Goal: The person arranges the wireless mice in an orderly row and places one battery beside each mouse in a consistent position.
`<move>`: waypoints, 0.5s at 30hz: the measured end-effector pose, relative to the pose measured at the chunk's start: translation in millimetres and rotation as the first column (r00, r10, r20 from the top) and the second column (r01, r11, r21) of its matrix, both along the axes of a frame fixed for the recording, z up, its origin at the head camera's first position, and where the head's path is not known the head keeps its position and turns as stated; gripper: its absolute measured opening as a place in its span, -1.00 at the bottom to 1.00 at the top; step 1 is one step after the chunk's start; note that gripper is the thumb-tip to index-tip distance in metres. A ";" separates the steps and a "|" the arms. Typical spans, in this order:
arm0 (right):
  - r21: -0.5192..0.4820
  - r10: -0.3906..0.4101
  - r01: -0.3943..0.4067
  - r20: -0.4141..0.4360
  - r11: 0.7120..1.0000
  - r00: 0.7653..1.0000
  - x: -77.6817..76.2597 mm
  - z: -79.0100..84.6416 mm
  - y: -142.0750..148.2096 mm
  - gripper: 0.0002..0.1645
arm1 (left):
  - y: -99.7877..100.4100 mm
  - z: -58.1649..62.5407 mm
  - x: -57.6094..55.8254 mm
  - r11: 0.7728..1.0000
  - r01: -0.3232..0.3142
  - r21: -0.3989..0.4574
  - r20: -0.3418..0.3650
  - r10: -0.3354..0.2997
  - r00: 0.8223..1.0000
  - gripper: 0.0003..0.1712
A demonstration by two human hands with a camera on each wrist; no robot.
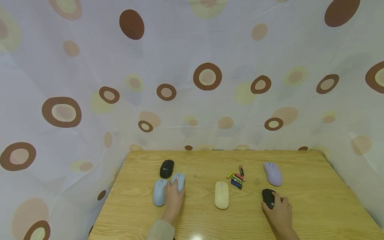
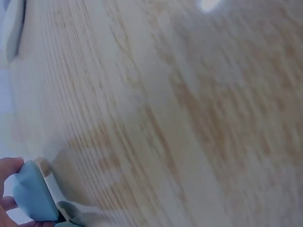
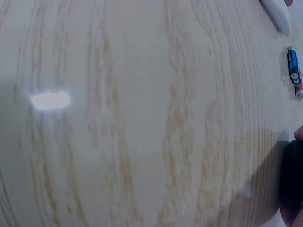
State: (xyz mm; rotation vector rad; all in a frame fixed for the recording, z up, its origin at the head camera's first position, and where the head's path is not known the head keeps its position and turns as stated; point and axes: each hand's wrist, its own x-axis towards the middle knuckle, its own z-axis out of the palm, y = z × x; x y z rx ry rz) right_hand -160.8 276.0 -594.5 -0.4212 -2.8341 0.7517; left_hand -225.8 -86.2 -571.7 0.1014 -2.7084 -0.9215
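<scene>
My left hand (image 1: 173,198) grips a light blue computer mouse (image 1: 180,180), fingers over its sides. In the left wrist view that mouse (image 2: 34,191) shows at the lower left edge between thumb and fingers. A second light blue mouse (image 1: 159,193) lies just left of this hand, and a black mouse (image 1: 166,169) lies behind both. On the right, my right hand (image 1: 280,211) holds another black mouse (image 1: 268,198) by its sides. Part of this black mouse (image 3: 291,175) shows at the right wrist view's edge.
A cream mouse (image 1: 221,196) lies between the hands on the wooden table (image 1: 201,213). Several batteries (image 1: 236,181) in mixed colours lie in a small cluster behind it, to the right. Beyond my right hand is a purple mouse (image 1: 273,174). A dotted curtain (image 1: 186,50) surrounds the table's back and sides.
</scene>
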 end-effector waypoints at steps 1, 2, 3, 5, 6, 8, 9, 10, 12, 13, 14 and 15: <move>0.000 0.001 -0.001 0.000 1.000 1.000 0.0 0.0 0.0 -0.24 | -1.0 1.0 2.0 1.000 0.000 0.004 -0.001 0.000 1.000 -0.44; -0.001 0.001 -0.001 -0.002 1.000 1.000 0.0 0.1 0.0 -0.24 | -1.9 1.9 3.7 1.000 0.000 0.001 -0.007 0.000 1.000 -0.45; 0.000 0.001 -0.001 -0.002 1.000 1.000 0.1 0.2 0.0 -0.24 | -2.5 2.6 5.3 1.000 0.001 0.002 -0.005 -0.001 1.000 -0.45; 0.005 0.002 -0.002 -0.005 1.000 1.000 0.3 0.5 0.0 -0.24 | -3.4 3.7 7.9 1.000 0.001 -0.012 -0.010 -0.001 1.000 -0.46; 0.006 0.001 -0.001 -0.005 1.000 1.000 0.3 0.6 0.0 -0.24 | -3.5 4.0 9.1 1.000 -0.001 -0.019 -0.008 0.001 1.000 -0.46; 0.008 0.001 -0.001 -0.006 1.000 1.000 0.4 0.5 0.1 -0.24 | -3.2 4.1 11.0 0.999 -0.007 -0.033 -0.007 0.007 1.000 -0.46; 0.008 0.001 -0.001 -0.006 1.000 1.000 0.6 0.3 0.3 -0.24 | -3.0 3.8 11.8 0.999 -0.010 -0.043 -0.009 0.010 1.000 -0.47; 0.009 0.002 -0.002 -0.006 1.000 1.000 0.6 0.1 0.4 -0.24 | -2.7 3.3 12.5 0.999 -0.013 -0.052 -0.014 0.012 1.000 -0.47; 0.005 0.002 -0.002 -0.004 1.000 1.000 0.6 0.0 0.4 -0.24 | -2.2 2.3 13.7 0.998 -0.018 -0.065 -0.029 0.016 0.999 -0.47; 0.005 0.002 -0.002 -0.007 1.000 1.000 0.6 0.0 0.5 -0.24 | -2.0 1.8 14.2 0.997 -0.021 -0.069 -0.038 0.018 0.999 -0.48; 0.004 0.005 -0.005 -0.010 1.000 1.000 0.6 -0.1 0.5 -0.24 | -1.8 1.2 14.7 0.997 -0.024 -0.075 -0.048 0.021 0.999 -0.48; 0.005 0.006 -0.006 -0.016 1.000 1.000 0.7 -0.3 0.7 -0.24 | -1.8 0.1 15.1 0.996 -0.026 -0.080 -0.056 0.021 0.998 -0.48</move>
